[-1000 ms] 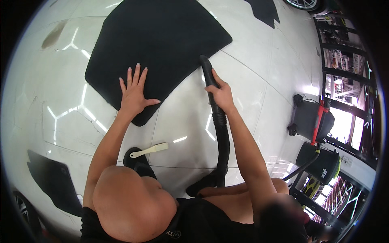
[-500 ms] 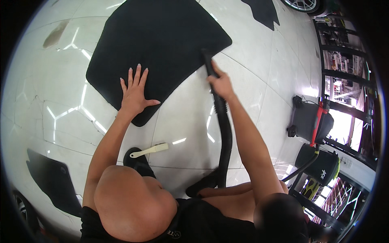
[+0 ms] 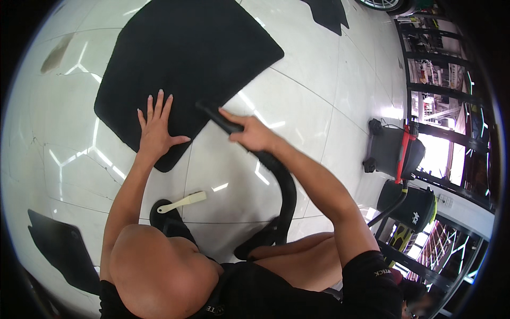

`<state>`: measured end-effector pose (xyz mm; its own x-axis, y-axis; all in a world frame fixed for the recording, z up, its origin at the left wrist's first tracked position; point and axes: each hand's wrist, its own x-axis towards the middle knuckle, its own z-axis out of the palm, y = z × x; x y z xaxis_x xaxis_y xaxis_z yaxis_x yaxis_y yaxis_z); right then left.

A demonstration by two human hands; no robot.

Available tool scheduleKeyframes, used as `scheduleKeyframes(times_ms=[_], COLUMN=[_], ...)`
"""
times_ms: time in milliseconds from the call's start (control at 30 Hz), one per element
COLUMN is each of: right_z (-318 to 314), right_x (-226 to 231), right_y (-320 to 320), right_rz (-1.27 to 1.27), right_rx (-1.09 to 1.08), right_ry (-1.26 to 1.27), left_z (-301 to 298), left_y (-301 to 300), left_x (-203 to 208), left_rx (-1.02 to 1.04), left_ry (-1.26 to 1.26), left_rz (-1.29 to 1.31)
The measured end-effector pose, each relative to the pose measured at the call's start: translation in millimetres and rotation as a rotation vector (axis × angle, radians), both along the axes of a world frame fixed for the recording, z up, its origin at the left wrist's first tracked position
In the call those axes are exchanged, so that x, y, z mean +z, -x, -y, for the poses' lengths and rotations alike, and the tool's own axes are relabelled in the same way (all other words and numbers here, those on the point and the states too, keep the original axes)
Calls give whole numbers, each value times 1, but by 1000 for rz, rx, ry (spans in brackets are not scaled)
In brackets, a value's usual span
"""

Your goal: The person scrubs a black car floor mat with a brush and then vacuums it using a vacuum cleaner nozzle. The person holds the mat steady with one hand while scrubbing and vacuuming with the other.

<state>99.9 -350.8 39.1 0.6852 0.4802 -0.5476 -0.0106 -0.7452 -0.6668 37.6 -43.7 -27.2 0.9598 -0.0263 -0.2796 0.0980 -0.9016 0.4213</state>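
A large black car mat lies on the tiled floor in front of me. My left hand presses flat on its near corner, fingers spread. My right hand is wrapped round a black vacuum hose. The hose's nozzle rests at the mat's near right edge, a little right of my left hand. From my right hand the hose bends down and back past my right foot. A cream-handled brush lies by my left foot.
Another black mat lies at the lower left, and a third at the top right near a car wheel. On the right stand a dark wheeled bin with a red handle and a dark machine.
My right hand has swung the nozzle left and nearer, along the mat's edge toward my left hand. The hose is now more bent. My left hand stays flat on the mat.
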Motion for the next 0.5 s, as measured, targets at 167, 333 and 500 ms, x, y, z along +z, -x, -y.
scheduleKeyframes(times_ms=[167,333,500], right_z=[40,1,32], right_x=[-2,-7,6], right_y=[-47,8,-36], right_rz=[32,-12,-135], right_rx=[-433,-134,-453], right_ry=[-53,-34,-88], left_z=[14,6,4], left_y=[-8,-3,-7], left_x=[4,3,2], left_rx=[-20,-4,-20], left_ry=[39,12,28], left_rz=[21,-1,34])
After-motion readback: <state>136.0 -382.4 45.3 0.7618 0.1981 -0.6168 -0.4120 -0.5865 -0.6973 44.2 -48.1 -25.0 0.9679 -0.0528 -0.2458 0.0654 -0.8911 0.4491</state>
